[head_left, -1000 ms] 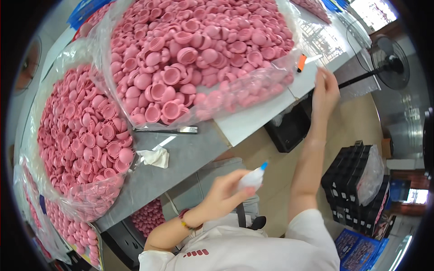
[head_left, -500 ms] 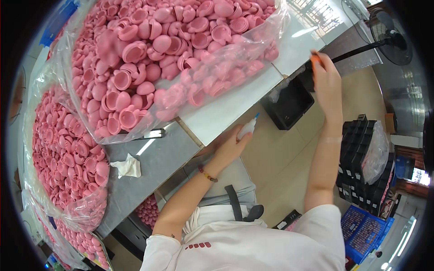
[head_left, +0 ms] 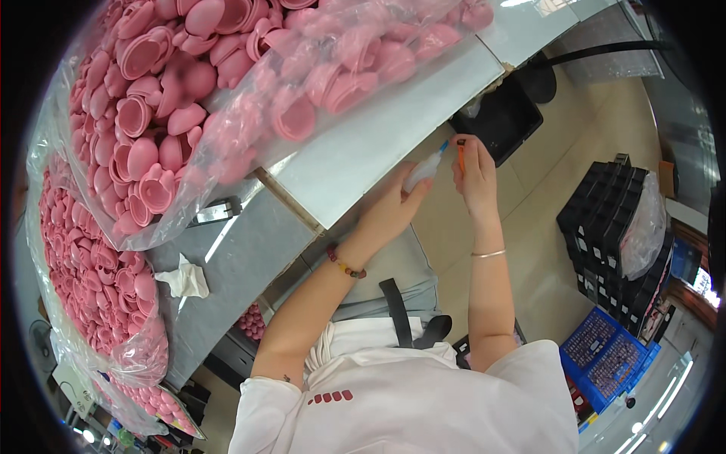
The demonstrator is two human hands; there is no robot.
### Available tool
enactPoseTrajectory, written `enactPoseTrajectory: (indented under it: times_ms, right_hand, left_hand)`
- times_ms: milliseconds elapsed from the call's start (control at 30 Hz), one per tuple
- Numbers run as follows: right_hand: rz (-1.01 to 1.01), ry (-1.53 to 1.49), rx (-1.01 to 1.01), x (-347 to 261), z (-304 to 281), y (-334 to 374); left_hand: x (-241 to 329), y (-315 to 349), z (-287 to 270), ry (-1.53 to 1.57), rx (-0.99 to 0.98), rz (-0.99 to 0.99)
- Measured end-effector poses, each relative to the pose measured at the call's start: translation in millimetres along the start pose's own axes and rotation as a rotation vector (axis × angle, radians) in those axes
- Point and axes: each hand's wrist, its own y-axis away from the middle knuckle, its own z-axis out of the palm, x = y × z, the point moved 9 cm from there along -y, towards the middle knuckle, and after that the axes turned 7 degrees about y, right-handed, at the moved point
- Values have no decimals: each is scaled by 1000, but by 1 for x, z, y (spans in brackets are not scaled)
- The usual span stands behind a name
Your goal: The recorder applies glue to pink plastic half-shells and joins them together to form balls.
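Note:
My left hand [head_left: 393,206] is closed around a small whitish squeeze bottle [head_left: 421,173] with a thin blue nozzle, tilted up and to the right. Close to that nozzle, my right hand [head_left: 478,178] grips a slim orange object [head_left: 461,157] with a dark end, shaped much like a lighter. The dark end sits just right of the blue tip; whether they touch I cannot tell. Both hands are off the near edge of the white worktop [head_left: 378,144]. Hollow pink plastic shells [head_left: 155,189] fill a clear plastic bag on the worktop to the left.
A black bin [head_left: 508,121] stands beyond my right hand. On the grey tabletop lie a crumpled white tissue [head_left: 185,278] and a small metal-and-black object [head_left: 215,212]. Stacked black trays [head_left: 605,227] and a blue tray [head_left: 605,352] are on the floor at right.
My right hand has come down and left with the orange object, to beside the bottle's nozzle. My left hand still holds the bottle. The whole view has shifted.

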Motion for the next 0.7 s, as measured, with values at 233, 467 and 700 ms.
enactPoseTrajectory:
  times_ms: [233, 467, 700]
  right_hand:
    - [-90, 176, 59, 1, -4, -9]
    - [-164, 242, 71, -2, -2, -8]
    - [-202, 270, 93, -13, -3, -7]
  left_hand:
    - [4, 2, -2, -17, -14, 12]
    - [6, 5, -4, -47, -24, 8]
    - [5, 4, -2, -1, -36, 23]
